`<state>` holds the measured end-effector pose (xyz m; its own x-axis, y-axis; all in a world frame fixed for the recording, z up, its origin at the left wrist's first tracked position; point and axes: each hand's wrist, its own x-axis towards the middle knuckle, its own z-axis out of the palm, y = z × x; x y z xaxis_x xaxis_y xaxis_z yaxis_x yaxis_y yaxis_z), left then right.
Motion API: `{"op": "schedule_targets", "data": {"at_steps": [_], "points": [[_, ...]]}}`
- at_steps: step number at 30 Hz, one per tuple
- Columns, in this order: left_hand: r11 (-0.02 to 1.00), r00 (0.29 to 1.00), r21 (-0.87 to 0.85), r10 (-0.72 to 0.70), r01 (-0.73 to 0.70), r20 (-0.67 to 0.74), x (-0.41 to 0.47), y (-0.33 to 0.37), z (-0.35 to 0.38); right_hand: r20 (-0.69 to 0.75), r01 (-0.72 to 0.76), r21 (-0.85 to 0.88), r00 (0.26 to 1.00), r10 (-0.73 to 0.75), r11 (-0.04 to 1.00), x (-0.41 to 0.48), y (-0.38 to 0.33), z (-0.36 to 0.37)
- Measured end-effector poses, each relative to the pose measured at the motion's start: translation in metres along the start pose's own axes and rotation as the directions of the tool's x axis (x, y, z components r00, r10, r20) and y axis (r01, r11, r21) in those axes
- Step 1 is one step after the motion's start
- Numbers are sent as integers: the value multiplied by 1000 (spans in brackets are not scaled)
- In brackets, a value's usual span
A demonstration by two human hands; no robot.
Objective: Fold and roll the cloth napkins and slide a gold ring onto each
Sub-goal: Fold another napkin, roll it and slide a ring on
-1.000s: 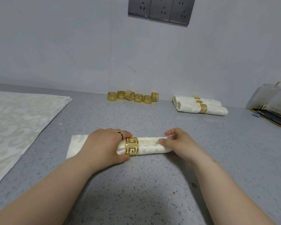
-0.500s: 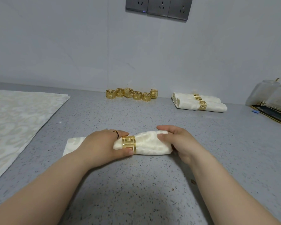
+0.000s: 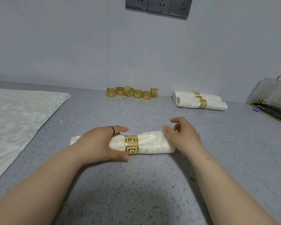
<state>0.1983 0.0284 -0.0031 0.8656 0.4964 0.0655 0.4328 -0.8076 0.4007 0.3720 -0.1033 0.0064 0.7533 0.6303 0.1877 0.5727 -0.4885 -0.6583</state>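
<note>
Napkin roll (image 3: 152, 143): lies crosswise on the counter (image 3: 136, 192), on the near side of the spare gold rings (image 3: 131, 93) and well apart from them.
Fitted ring (image 3: 131, 144): sits round the roll near its middle.
Left hand (image 3: 97, 143): wrapped over the roll's left part, fingers curled on top, thumb on the near side against the fitted ring.
Right hand (image 3: 183, 137): half a second ago it clasped the roll's right end. It is now lifted off just beside that end, fingers spread and holding nothing.
Meaning: the ring is judged seated and this roll is ready to set aside.
Finished rolls (image 3: 199, 101): right of the spare gold rings, ringed and lying together. At least two; exact count unclear.
Spare gold rings: six in a row at the wall, so more napkins are judged outstanding.
Flat cloth (image 3: 19, 120): far left of the spare gold rings, spread unfolded.
Clear plastic packet (image 3: 272, 93): far right of the spare gold rings, contents not legible.
Obstruction: only the right hand lies on the line towards the finished rolls.
</note>
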Motion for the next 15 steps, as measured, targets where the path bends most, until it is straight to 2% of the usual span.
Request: {"op": "schedule_targets", "data": {"at_steps": [1, 2, 4, 5, 7, 9, 15], "points": [[1000, 1000, -1, -4, 4, -5, 0, 1, 0, -49, 125, 13, 991, -125, 992, -4, -3, -1], [1000, 1000, -7, -9, 9, -15, 0, 2, 1, -37, 266, 5, 963, -266, 964, -9, -8, -2], [1000, 1000, -9, -17, 17, -25, -1, 3, 1, 127, 510, -37, 856, -502, 860, -22, -20, 3], [1000, 1000, -6, -17, 16, -20, -1, 3, 1, 219, 582, -67, 801, -557, 811, -27, -24, 8], [1000, 1000, -4, -11, 11, -24, -2, 2, -2, 326, 653, -123, 738, -591, 748, -30, -27, 22], [1000, 999, 19, 1, 0, -40, -3, 1, -5, 358, 679, -157, 716, -600, 717, -27, -28, 33], [999, 998, 45, 18, -16, -53, 0, -1, 1, 307, 686, -160, 718, -625, 709, -22, -25, 38]]}}
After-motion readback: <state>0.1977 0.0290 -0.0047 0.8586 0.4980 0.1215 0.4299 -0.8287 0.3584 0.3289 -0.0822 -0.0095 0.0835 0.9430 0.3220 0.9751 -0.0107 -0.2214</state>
